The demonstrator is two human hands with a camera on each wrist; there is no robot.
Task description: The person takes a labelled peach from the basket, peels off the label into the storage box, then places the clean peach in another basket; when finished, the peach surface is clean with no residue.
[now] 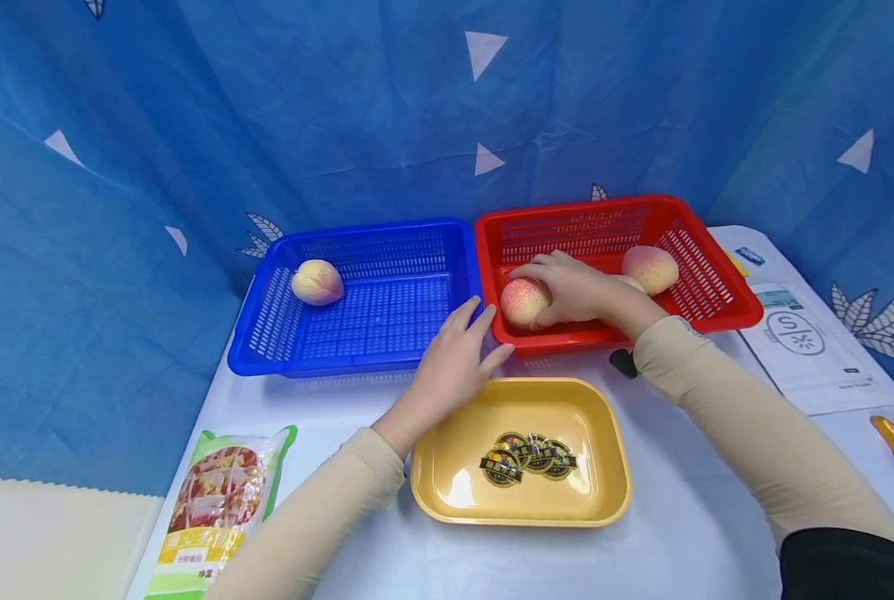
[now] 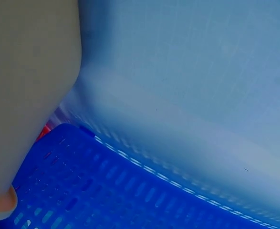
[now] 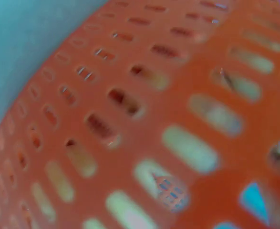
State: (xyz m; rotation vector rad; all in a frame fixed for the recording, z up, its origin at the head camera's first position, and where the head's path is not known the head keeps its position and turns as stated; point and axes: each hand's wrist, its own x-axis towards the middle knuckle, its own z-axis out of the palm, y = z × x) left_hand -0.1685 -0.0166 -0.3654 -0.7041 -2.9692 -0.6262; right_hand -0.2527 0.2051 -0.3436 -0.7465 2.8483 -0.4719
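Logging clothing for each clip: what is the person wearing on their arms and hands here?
Both arms wear snug, long beige sleeves reaching the wrists: left sleeve, right sleeve. Near the right upper arm a black garment edge overlaps the beige. The left hand and right hand are bare, with no gloves, rings or watch visible. A small black object shows beside the right wrist; what it is cannot be told.

Bright, even light fills the head view, with soft shadows under the baskets and a glossy glare patch in the yellow tray (image 1: 447,492). Straight edges bow near the corners. Both wrist views are blurred close-ups, probably too near to focus.
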